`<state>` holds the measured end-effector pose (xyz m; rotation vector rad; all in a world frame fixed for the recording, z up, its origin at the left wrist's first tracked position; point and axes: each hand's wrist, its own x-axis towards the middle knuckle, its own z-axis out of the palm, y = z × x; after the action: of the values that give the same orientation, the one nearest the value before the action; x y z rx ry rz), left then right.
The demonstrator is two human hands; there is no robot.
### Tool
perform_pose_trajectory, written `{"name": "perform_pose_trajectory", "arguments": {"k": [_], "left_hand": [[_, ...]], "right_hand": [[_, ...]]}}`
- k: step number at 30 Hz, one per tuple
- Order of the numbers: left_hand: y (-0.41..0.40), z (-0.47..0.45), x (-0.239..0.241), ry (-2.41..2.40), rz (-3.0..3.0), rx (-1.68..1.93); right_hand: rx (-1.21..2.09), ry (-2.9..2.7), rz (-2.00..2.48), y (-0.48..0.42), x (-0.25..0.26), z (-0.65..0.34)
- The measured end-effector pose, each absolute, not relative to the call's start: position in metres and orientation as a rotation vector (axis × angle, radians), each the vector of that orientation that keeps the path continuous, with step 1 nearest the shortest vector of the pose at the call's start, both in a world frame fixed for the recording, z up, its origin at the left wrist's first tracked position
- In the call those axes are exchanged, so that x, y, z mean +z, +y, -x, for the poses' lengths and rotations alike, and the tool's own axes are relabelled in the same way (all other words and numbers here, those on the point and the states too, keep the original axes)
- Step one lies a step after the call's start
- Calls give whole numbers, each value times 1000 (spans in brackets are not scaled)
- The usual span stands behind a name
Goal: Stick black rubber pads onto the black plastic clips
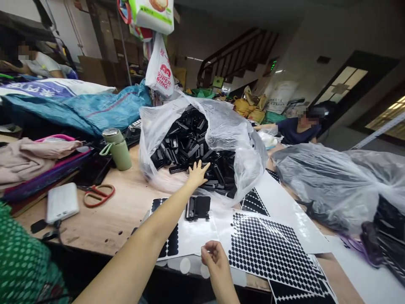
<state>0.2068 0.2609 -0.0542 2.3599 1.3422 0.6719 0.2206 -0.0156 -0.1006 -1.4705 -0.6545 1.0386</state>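
My left hand (196,173) stretches forward with fingers spread, its fingertips on the black plastic parts (193,145) that fill a clear plastic bag (243,139). My right hand (215,257) is close to me at the table's front edge, fingers curled in a pinch over a white sheet of black round stickers (264,247); what it pinches is too small to make out. A single black plastic piece (198,207) lies on another sticker sheet (190,234) between the two hands.
Left on the wooden table (117,211) are orange scissors (98,195), a white power bank (61,202), a green flask (117,147) and folded cloths. A second grey bag (332,181) lies right. One person sits behind it, another at far left.
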Motion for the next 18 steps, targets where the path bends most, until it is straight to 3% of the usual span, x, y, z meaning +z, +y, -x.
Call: {"name": "perform_pose_trajectory", "arguments": {"k": [9,14,18], "left_hand": [[265,-133,-60,1497,-2058,734],[212,-44,-46,1448,-1841,831],[148,3,-46,1324,-1362,930]], "right_hand": [[1034,-1016,1649,-4,-85,-221],[780,-1416,1903,57,-93,-180],[666,-1368,2106,107,-105,-149]]}}
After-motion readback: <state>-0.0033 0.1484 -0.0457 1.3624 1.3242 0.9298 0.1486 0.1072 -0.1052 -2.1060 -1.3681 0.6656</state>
